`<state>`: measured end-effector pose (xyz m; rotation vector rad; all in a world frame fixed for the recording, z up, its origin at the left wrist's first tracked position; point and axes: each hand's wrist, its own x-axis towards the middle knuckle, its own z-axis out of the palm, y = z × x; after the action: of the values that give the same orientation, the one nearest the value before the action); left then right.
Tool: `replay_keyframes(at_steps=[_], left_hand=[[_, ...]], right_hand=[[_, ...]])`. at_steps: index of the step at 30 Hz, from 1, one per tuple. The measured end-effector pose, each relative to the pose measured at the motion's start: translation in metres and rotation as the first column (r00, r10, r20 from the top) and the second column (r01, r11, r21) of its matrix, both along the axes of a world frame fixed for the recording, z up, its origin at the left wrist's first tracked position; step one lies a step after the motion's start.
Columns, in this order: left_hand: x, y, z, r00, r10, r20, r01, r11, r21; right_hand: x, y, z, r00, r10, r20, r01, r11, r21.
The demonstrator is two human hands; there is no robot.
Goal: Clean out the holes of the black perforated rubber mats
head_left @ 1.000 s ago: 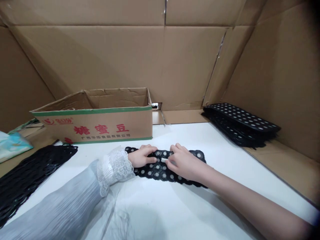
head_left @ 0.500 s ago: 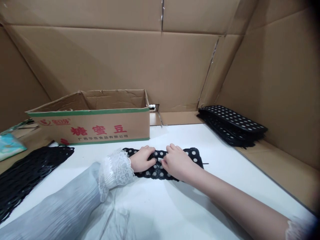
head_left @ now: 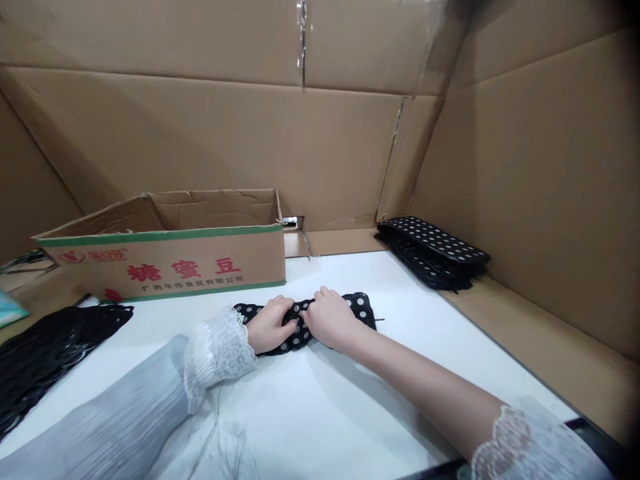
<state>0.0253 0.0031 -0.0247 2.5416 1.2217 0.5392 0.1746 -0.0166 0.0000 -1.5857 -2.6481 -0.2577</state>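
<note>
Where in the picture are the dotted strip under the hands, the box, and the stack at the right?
Dotted strip (head_left: 361, 307): head view, on its uncovered right end.
Box (head_left: 170, 257): head view, on its printed front.
Stack (head_left: 434, 241): head view, on its dotted top.

A cardboard box (head_left: 260, 257) with its top open stands at the far left of the white table (head_left: 425, 347), long side facing near, with green edging and red and black lettering. Behind it rises a cardboard far wall (head_left: 225, 147), its upper seam covered with shiny tape (head_left: 302, 40). Low in that wall, just right of the box, is a small cutout (head_left: 301, 223). Cardboard also forms the left wall (head_left: 25, 180) and right wall (head_left: 540, 167). A packet (head_left: 10, 309), pale blue-green, is cut off at the left edge.
</note>
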Motion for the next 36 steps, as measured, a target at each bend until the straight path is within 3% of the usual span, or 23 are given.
replay_keyframes(at_steps=[4, 8, 14, 17, 22, 29, 36], left_hand=[[-0.006, 0.004, 0.004, 0.989, 0.020, 0.145, 0.001, 0.990, -0.144], [-0.012, 0.013, 0.006, 0.944, 0.038, 0.326, 0.074, 0.943, -0.324], [-0.019, 0.022, 0.007, 0.941, -0.027, 0.337, 0.153, 0.923, -0.352], [-0.023, 0.021, 0.009, 0.952, -0.114, 0.286, 0.211, 0.917, -0.337], [-0.025, 0.016, 0.016, 0.975, -0.171, 0.141, 0.209, 0.924, -0.319], [-0.022, 0.011, 0.015, 0.981, -0.190, 0.047, 0.196, 0.954, -0.226], [-0.018, 0.011, 0.015, 0.990, -0.128, -0.061, 0.117, 0.979, -0.166]], right_hand=[[0.000, 0.008, 0.000, 0.999, -0.006, -0.042, 0.009, 0.997, 0.071], [0.002, 0.012, -0.005, 0.993, 0.004, -0.120, 0.015, 0.988, 0.156], [0.020, 0.011, -0.008, 0.956, 0.151, -0.251, -0.134, 0.987, 0.086], [0.028, 0.012, -0.004, 0.931, 0.195, -0.310, -0.202, 0.979, 0.009], [0.036, 0.009, 0.000, 0.908, 0.219, -0.356, -0.266, 0.960, -0.088], [0.034, 0.000, 0.005, 0.887, 0.223, -0.404, -0.311, 0.936, -0.166], [0.033, -0.006, 0.008, 0.933, 0.152, -0.328, -0.247, 0.930, -0.273]])
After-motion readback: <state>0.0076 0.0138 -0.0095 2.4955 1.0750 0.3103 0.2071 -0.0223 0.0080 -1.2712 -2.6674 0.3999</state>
